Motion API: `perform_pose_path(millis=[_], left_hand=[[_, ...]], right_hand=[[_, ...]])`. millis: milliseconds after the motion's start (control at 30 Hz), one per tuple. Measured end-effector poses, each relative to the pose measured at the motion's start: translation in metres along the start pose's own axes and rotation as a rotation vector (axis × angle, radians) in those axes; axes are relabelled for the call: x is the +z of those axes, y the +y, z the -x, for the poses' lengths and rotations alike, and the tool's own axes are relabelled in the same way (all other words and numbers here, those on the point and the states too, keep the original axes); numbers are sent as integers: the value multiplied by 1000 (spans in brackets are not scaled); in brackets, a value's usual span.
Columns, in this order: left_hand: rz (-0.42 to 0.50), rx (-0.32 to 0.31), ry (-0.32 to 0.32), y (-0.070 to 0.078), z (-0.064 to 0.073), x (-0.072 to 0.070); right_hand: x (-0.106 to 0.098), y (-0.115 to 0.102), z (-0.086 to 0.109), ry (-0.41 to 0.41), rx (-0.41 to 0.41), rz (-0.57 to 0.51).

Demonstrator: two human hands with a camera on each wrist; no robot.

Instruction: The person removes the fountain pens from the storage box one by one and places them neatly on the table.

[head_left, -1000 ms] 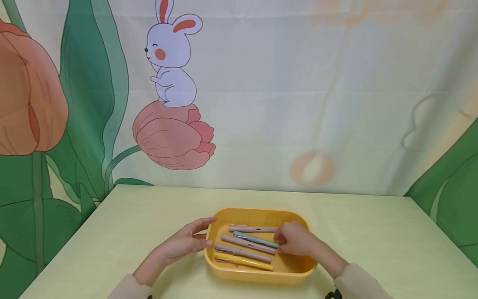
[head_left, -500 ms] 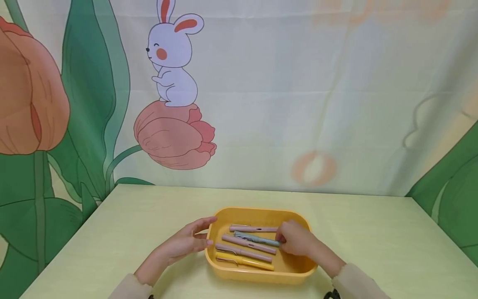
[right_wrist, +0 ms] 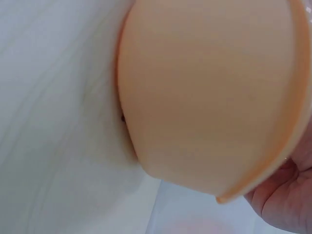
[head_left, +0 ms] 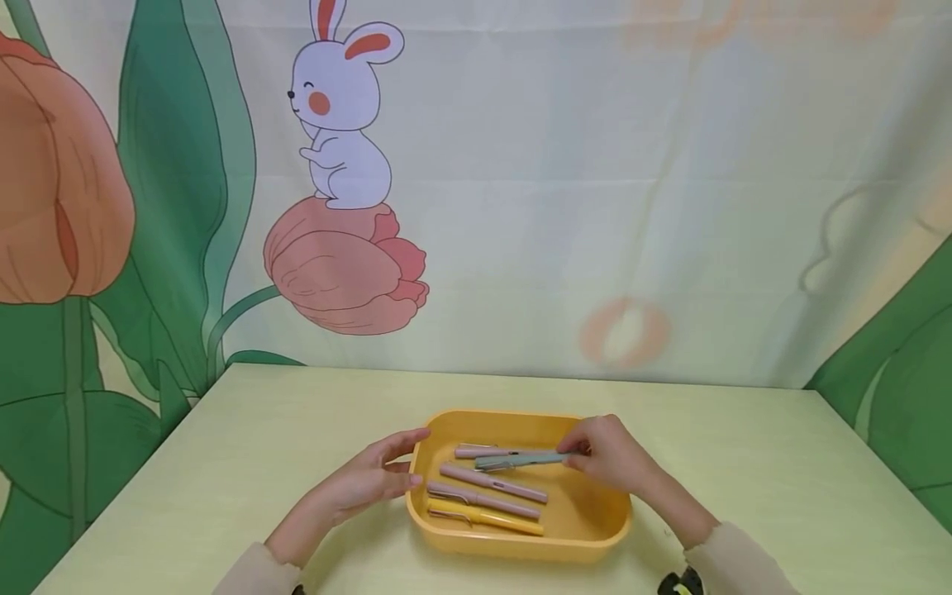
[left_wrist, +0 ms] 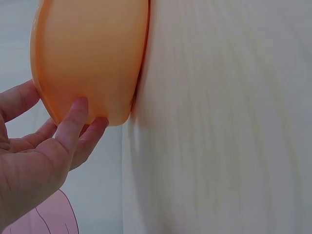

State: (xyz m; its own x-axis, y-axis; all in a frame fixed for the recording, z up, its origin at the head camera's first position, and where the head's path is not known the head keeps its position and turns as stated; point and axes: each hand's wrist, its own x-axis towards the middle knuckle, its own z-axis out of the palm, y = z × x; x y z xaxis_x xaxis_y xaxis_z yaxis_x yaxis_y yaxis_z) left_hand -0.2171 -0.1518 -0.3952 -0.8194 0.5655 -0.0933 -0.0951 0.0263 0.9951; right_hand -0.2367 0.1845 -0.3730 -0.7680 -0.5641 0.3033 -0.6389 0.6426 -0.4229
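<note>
The near wall of the tub (head_left: 521, 544) comes first, and just inside it lies the yellow pen (head_left: 487, 521). Past that, two pink pens (head_left: 483, 501) lie side by side on the tub's floor. The left hand (head_left: 364, 479) is at the tub's left end, with its fingers loose and apart, touching the rim and the outside wall but not wrapped round it. The tub looks like thin, stiff plastic, so it should be light and could slide if bumped; a steady hand on the rim looks like a good hold. Farther in, the blue pen (head_left: 521, 461) is over the back half of the tub. It should be light, hard and smooth, so it may roll or slip a bit, and the middle looks like the best place to take it. The right hand (head_left: 613, 454), by the tub's right end, pinches the blue pen near one end, with thumb and fingers almost closed round it. I can't tell if the other end touches anything. Behind it, against the tub's far side, lies one more pink pen (head_left: 479, 451). Beyond the tub hangs a cloth (head_left: 521, 207) with a rabbit (head_left: 335, 91) on it.
</note>
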Motion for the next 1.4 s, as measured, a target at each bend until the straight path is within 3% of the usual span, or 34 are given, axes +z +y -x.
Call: perform_pose_path(millis=[267, 667, 1400], left_hand=[[5, -2, -1, 2, 1, 1], [14, 1, -4, 0, 1, 0], [11, -4, -8, 0, 0, 0]], right_hand=[[-15, 6, 9, 43, 105, -162], [-43, 34, 27, 66, 248, -306], [-89, 102, 80, 93, 493, -329]])
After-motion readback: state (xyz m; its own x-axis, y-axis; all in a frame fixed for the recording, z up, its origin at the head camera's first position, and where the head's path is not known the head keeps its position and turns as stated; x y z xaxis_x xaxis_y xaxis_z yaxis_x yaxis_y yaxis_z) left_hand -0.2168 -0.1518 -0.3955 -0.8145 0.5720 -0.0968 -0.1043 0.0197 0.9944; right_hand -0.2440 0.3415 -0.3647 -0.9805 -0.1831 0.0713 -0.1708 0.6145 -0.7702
